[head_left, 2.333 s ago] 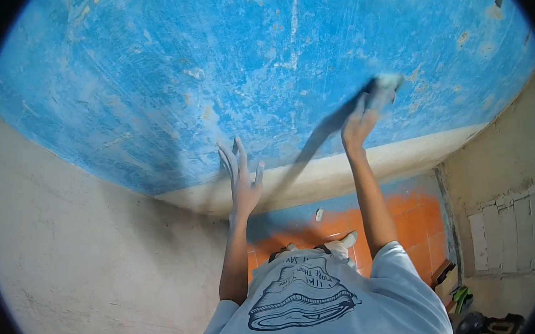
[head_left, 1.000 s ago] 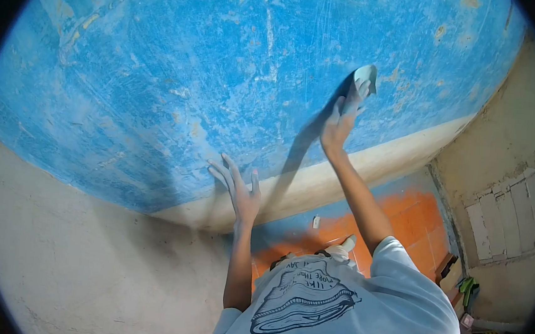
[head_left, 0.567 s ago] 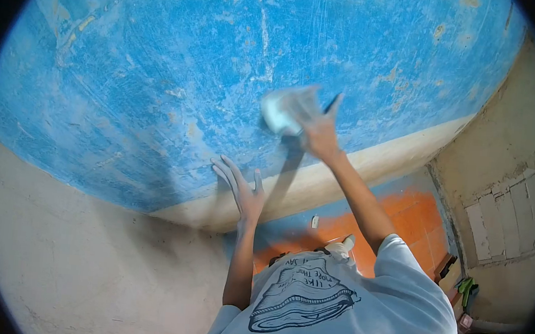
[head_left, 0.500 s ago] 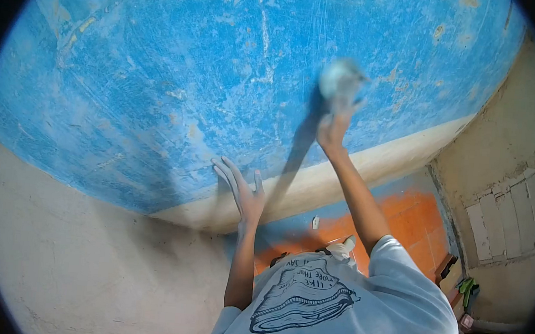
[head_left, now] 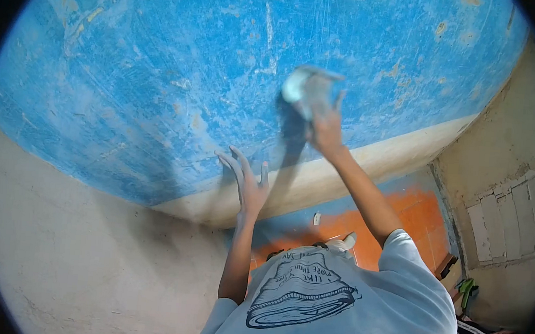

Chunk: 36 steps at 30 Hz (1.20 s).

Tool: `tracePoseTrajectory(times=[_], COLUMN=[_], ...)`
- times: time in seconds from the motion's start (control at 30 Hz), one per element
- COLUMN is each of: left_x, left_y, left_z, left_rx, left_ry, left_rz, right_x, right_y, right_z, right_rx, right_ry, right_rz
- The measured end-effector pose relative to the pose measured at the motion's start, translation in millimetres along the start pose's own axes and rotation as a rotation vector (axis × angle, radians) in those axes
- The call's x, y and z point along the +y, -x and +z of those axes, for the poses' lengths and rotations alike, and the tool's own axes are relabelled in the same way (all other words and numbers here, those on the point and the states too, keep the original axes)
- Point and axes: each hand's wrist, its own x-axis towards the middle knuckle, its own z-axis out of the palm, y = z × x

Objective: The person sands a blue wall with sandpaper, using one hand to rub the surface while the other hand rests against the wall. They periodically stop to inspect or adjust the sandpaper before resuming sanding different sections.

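A blue wall (head_left: pixel 164 39) with scratches, pale scuffs and chipped spots curves across the upper view. My right hand (head_left: pixel 325 131) is raised against it, fingers closed on a pale curled sheet (head_left: pixel 298 86). Motion blurs the sheet and fingertips, and a dark shadow falls just left of them. Lower and to the left, my left hand (head_left: pixel 251 194) has its fingers spread, the tips at the wall's lower blue part. Whitish dust coats its fingers, and it holds nothing.
A cream band (head_left: pixel 401 143) edges the bottom of the blue paint. Below lies an orange floor (head_left: pixel 405 212) with a small white item (head_left: pixel 317 218). A bare plaster wall (head_left: pixel 73 239) stands left. Several belongings, including a green item (head_left: pixel 467 289), sit at lower right.
My right hand has swept left and slightly down across the blue wall with the pale sheet. My left hand has shifted slightly, its fingers still spread.
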Motion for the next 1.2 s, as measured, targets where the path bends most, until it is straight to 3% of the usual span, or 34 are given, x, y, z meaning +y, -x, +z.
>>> tracePoseTrajectory(times=[0.03,0.13,0.17,0.27,0.4,0.43,0.53,0.57,0.67,0.7,0.8,0.93,0.97,1.07,1.1,1.2], left_x=[-1.0,-1.7,-2.7,-5.9,-7.0,-7.6,-13.9,-15.2,-15.5,-15.5,-13.2,-13.4,-14.4,-17.2,-17.6,-4.7], left_y=[-1.0,2.8,2.8,2.0,5.0,7.1,2.9,4.4,6.6,7.3,5.9,9.6,9.7,7.9,6.9,8.9], left_z=[-2.1,-2.8,-0.7,-1.6,-7.6,-7.1,-9.6,-12.8,-15.5,-16.7,-14.2,-17.5,-17.4,-14.4,-14.4,-18.3], left_rx=[-0.003,-0.003,0.002,-0.011,-0.038,-0.036,-0.044,-0.058,-0.073,-0.080,-0.060,-0.076,-0.082,-0.082,-0.081,-0.106], left_ry=[-0.008,-0.027,-0.036,-0.018,-0.018,-0.014,-0.025,-0.039,-0.032,-0.026,-0.058,-0.055,-0.058,-0.055,-0.051,-0.027], left_rz=[0.006,0.011,0.018,0.023,0.015,0.024,0.056,0.052,0.030,0.024,0.046,0.020,0.014,0.043,0.058,0.019], right_x=[11.8,5.9,-3.1,31.8,-0.9,-10.3,21.0,26.1,0.1,-4.9,11.1,12.0,10.4,7.2,13.8,22.6], right_y=[-3.6,-11.0,-9.1,14.2,-22.8,-16.3,10.6,-4.5,-26.3,-18.1,5.7,-23.9,-10.3,1.9,-4.4,-14.8], right_z=[-5.0,2.2,-0.2,24.1,11.3,-2.8,8.3,0.6,12.1,6.7,5.6,9.9,8.7,2.9,1.5,5.2], right_rx=[0.128,0.172,0.055,-0.136,0.442,0.159,-0.191,0.074,0.597,0.400,-0.054,0.521,0.250,-0.027,0.183,0.503], right_ry=[0.092,-0.315,-0.093,-0.162,-0.113,0.107,-0.110,-0.115,-0.133,-0.126,-0.049,-0.087,-0.009,0.109,0.039,-0.221], right_rz=[0.030,0.167,-0.058,-0.087,0.296,-0.013,-0.070,-0.001,0.501,0.219,-0.055,0.465,0.198,-0.173,0.026,0.589])
